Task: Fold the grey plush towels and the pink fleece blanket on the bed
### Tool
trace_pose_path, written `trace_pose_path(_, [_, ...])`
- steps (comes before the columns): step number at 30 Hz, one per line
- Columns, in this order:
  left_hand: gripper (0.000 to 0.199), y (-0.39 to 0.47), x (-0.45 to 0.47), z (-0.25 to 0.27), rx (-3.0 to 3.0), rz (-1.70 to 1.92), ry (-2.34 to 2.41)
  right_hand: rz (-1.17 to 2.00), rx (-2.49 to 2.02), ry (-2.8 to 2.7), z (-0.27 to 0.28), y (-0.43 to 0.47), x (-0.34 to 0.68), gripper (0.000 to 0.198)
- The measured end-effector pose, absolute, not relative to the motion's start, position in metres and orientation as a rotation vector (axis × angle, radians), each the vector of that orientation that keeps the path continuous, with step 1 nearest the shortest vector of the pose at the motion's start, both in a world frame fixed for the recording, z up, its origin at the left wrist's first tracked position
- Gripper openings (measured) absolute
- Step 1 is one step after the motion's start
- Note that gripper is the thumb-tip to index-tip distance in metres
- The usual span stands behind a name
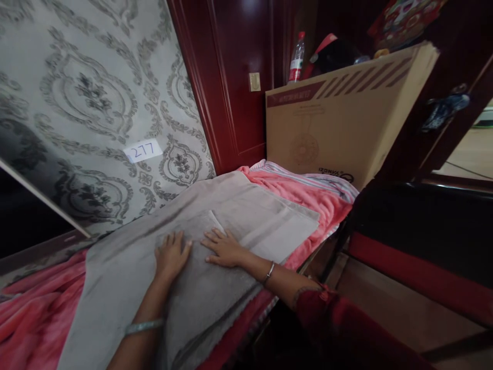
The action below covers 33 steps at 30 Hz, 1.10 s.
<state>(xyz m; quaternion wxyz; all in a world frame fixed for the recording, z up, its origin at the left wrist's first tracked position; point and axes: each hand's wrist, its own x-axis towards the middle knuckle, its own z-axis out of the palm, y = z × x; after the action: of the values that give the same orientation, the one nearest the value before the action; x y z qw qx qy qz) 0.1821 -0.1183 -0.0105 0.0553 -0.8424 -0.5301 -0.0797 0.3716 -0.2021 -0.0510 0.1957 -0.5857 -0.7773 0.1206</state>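
A large grey cloth (127, 288) lies spread over a pink blanket (300, 190), with some creases and a small raised fold (216, 220) near its middle. My left hand (171, 255) rests palm down on the grey cloth, fingers spread. To its right, my right hand (224, 248) also lies flat on the cloth, its fingertips pointing left and close to the small fold. Neither hand grips anything. More of the pink blanket shows at the lower left and along the right edge.
A big cardboard box (331, 123) stands behind the blanket's far end, with a red-capped bottle (296, 59) at its top edge. Patterned wallpaper with a paper label (144, 150) borders the left side. A black-topped bench (423, 231) sits at the right.
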Motion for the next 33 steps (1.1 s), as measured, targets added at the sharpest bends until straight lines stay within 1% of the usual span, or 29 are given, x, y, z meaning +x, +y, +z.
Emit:
trace_pose_path(5, [0.061, -0.168, 0.187, -0.040, -2.621, -0.150, -1.389, 0.337, -1.597, -2.124, -0.058, -0.198, 0.377, 0.058])
trace_pose_path(8, [0.061, -0.177, 0.187, -0.053, -2.617, -0.144, -1.377, 0.344, -1.537, -2.110, -0.061, -0.196, 0.391, 0.059])
trace_pose_path(10, [0.062, -0.175, 0.186, -0.055, -2.626, -0.130, -1.391, 0.290, -1.556, -2.031, -0.062, -0.200, 0.413, 0.061])
trace_pose_path(12, [0.063, -0.171, 0.185, -0.054, -2.634, -0.132, -1.396, 0.189, -1.702, -1.867, -0.060, -0.209, 0.446, 0.062])
trace_pose_path(15, [0.062, -0.169, 0.185, -0.053, -2.643, -0.141, -1.392, 0.008, -2.081, -1.510, -0.056, -0.234, 0.506, 0.064])
trace_pose_path(18, [0.062, -0.169, 0.185, -0.054, -2.645, -0.133, -1.408, -0.084, -2.405, -1.190, -0.053, -0.263, 0.555, 0.061])
trace_pose_path(20, [0.062, -0.170, 0.185, -0.055, -2.652, -0.153, -1.406, -0.074, -2.496, -1.110, -0.054, -0.277, 0.572, 0.055])
trace_pose_path(24, [0.062, -0.171, 0.185, -0.055, -2.661, -0.171, -1.400, -0.047, -2.540, -1.106, -0.058, -0.284, 0.577, 0.045])
trace_pose_path(28, [0.061, -0.173, 0.184, -0.053, -2.663, -0.137, -1.409, 0.017, -2.577, -1.058, -0.056, -0.276, 0.581, 0.045])
trace_pose_path(33, [0.061, -0.173, 0.183, -0.052, -2.694, -0.173, -1.413, 0.204, -2.550, -1.060, -0.042, -0.269, 0.605, 0.044])
